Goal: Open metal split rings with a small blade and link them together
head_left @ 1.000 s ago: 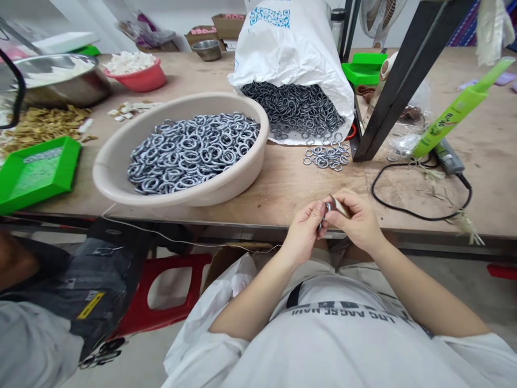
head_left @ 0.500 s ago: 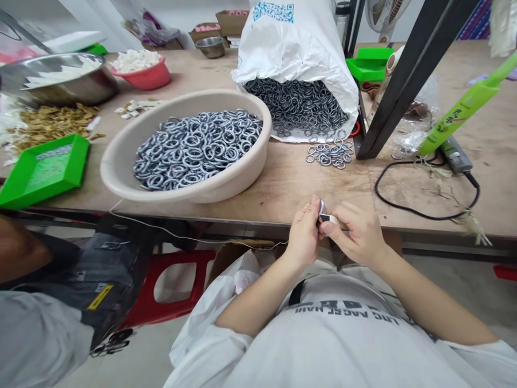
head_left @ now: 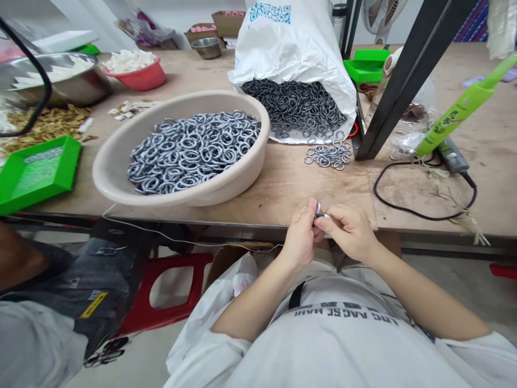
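Observation:
Just off the table's front edge, my left hand (head_left: pixel 300 237) pinches a grey ring (head_left: pixel 319 207) that sticks up between thumb and fingers. Against it on the right, my right hand (head_left: pixel 350 231) is closed on a small dark-tipped tool, mostly hidden by the fingers. The two hands nearly touch. Beyond them lies a small pile of grey rings (head_left: pixel 329 155) on the table. A beige basin (head_left: pixel 226 188) full of similar rings stands to the left, and a white sack (head_left: pixel 288 54) spills more rings behind.
A black metal post (head_left: pixel 404 91) rises right of the sack. Further right are a cable (head_left: pixel 407 207) and a yellow-green tube (head_left: pixel 456 121). At left are a green tray (head_left: pixel 60 172), a red bowl (head_left: pixel 147 78) and a seated person (head_left: pixel 36 334).
The view has shifted slightly. My hands stay together at the ring, and the tool's dark tip looks turned more edge-on. A dark curved cord now shows at the upper left.

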### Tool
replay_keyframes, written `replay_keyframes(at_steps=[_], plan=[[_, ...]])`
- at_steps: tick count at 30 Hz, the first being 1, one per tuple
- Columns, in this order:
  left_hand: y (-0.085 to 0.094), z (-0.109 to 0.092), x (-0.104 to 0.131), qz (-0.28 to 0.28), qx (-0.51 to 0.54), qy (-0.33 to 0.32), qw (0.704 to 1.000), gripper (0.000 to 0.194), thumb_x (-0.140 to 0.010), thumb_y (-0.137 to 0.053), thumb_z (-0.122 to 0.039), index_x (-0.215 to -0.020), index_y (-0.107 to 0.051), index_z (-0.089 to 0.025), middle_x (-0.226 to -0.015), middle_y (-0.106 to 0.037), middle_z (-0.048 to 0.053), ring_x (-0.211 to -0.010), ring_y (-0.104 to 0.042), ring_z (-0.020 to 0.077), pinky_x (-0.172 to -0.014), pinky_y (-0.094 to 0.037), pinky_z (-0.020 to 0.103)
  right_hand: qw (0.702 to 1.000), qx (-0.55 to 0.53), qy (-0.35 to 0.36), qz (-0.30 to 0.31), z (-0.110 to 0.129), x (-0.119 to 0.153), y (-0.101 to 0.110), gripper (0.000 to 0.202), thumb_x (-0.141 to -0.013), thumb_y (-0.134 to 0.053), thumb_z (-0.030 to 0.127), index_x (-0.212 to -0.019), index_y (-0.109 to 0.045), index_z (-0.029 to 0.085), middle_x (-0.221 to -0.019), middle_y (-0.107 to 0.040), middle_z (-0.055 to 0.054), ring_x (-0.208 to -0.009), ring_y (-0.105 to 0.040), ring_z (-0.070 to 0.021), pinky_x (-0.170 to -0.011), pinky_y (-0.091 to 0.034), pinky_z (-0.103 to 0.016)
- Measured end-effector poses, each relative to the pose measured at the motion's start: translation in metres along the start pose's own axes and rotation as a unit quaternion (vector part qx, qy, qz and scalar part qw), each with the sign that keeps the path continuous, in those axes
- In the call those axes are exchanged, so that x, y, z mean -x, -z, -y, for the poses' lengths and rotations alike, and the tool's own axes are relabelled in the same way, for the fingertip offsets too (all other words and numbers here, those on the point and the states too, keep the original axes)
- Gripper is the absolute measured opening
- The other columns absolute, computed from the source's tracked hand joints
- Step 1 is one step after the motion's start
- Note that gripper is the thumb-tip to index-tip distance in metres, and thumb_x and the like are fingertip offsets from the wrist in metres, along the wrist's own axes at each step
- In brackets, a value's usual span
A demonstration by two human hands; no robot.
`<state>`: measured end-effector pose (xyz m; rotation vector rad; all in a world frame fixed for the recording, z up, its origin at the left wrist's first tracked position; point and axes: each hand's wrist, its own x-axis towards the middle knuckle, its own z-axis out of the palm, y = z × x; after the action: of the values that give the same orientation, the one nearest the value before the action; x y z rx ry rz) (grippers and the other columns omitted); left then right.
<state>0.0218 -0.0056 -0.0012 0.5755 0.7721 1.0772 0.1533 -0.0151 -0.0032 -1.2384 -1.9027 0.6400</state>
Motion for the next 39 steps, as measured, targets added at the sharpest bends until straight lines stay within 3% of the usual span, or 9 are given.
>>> replay_keyframes(at_steps=[5, 7, 11, 14, 18, 22, 26, 32, 39], plan=[[0.009, -0.001, 0.008, 0.054, -0.044, -0.024, 0.997, 0.056, -0.087, -0.06, -0.059, -0.057, -0.037, -0.018, -0.048, -0.031, -0.007, -0.04, -0.025, 0.0037, -0.041, -0.018, 0.02, 0.975, 0.171, -0.125, -0.069, -0.032, -0.05, 0.016, 0.056, -0.102, -0.025, 0.059, -0.068, -0.047, 0.021, -0.061, -0.049, 0.002, -0.06, -0.047, -0.013, -0.058, -0.033, -0.026], [0.014, -0.002, 0.007, 0.047, -0.046, -0.033, 0.997, 0.054, -0.087, -0.061, -0.058, -0.058, -0.04, -0.018, -0.049, -0.035, -0.006, -0.04, -0.029, 0.0042, -0.042, -0.022, 0.021, 0.962, 0.219, -0.143, -0.081, -0.047, -0.079, 0.026, 0.054, -0.1, -0.031, 0.061, -0.075, -0.056, 0.02, -0.067, -0.056, -0.001, -0.067, -0.052, -0.017, -0.062, -0.034, -0.028], [0.026, -0.01, -0.003, 0.006, -0.07, -0.065, 0.995, 0.04, -0.086, -0.065, -0.053, -0.076, -0.061, -0.014, -0.064, -0.059, 0.001, -0.047, -0.042, 0.0048, -0.046, -0.03, 0.02, 0.954, 0.266, -0.129, -0.053, -0.065, -0.126, 0.03, 0.039, -0.085, -0.065, 0.052, -0.11, -0.065, 0.023, -0.11, -0.068, -0.01, -0.095, -0.06, -0.0272, -0.079, -0.04, -0.036], [0.036, -0.019, -0.012, 0.002, -0.076, -0.077, 0.994, 0.036, -0.085, -0.069, -0.046, -0.099, -0.07, -0.013, -0.088, -0.07, 0.007, -0.054, -0.05, 0.0051, -0.048, -0.036, 0.019, 0.954, 0.265, -0.136, -0.039, -0.07, -0.142, 0.029, 0.029, -0.08, -0.072, 0.035, -0.101, -0.068, 0.016, -0.115, -0.066, -0.017, -0.102, -0.059, -0.0324, -0.086, -0.04, -0.043], [0.039, -0.027, -0.021, -0.015, -0.037, -0.066, 0.997, 0.039, -0.081, -0.072, -0.041, -0.111, -0.068, -0.017, -0.09, -0.067, 0.003, -0.056, -0.052, 0.0053, -0.044, -0.035, 0.017, 0.973, 0.188, -0.135, -0.019, -0.057, -0.126, 0.029, 0.022, -0.087, -0.065, 0.038, -0.089, -0.069, 0.016, -0.088, -0.069, -0.009, -0.085, -0.06, -0.0233, -0.078, -0.042, -0.036], [0.027, -0.022, -0.025, 0.011, -0.04, -0.034, 0.999, 0.041, -0.08, -0.07, -0.055, -0.092, -0.066, -0.016, -0.076, -0.057, -0.001, -0.051, -0.042, 0.0043, -0.039, -0.024, 0.016, 0.994, 0.051, -0.094, 0.013, -0.021, -0.077, 0.009, 0.031, -0.097, -0.05, 0.046, -0.092, -0.066, 0.02, -0.075, -0.064, 0.0, -0.066, -0.055, -0.0138, -0.064, -0.044, -0.026], [0.016, -0.012, -0.022, 0.04, -0.077, -0.031, 0.996, 0.05, -0.078, -0.067, -0.065, -0.077, -0.058, -0.016, -0.063, -0.051, -0.002, -0.047, -0.034, 0.0043, -0.04, -0.02, 0.018, 0.986, -0.127, -0.042, -0.099, -0.001, -0.041, -0.005, 0.024, -0.089, -0.064, 0.038, -0.076, -0.067, 0.019, -0.072, -0.055, -0.001, -0.068, -0.052, -0.0146, -0.065, -0.043, -0.029], [0.012, -0.013, -0.009, 0.041, -0.095, -0.065, 0.993, 0.043, -0.081, -0.07, -0.056, -0.075, -0.06, -0.015, -0.061, -0.048, -0.003, -0.048, -0.033, 0.0045, -0.043, -0.02, 0.02, 0.963, -0.266, -0.035, 0.008, -0.004, -0.029, 0.007, 0.029, -0.086, -0.066, 0.047, -0.097, -0.072, 0.02, -0.081, -0.06, -0.002, -0.075, -0.058, -0.0165, -0.07, -0.048, -0.031], [-0.003, -0.011, 0.004, 0.008, -0.033, -0.053, 0.998, 0.05, -0.079, -0.07, -0.058, -0.065, -0.048, -0.016, -0.054, -0.041, -0.005, -0.046, -0.03, 0.0044, -0.043, -0.019, 0.019, 0.963, -0.258, -0.06, -0.057, 0.002, -0.022, -0.001, 0.034, -0.086, -0.068, 0.052, -0.099, -0.063, 0.022, -0.086, -0.064, -0.002, -0.079, -0.061, -0.0172, -0.072, -0.049, -0.031]])
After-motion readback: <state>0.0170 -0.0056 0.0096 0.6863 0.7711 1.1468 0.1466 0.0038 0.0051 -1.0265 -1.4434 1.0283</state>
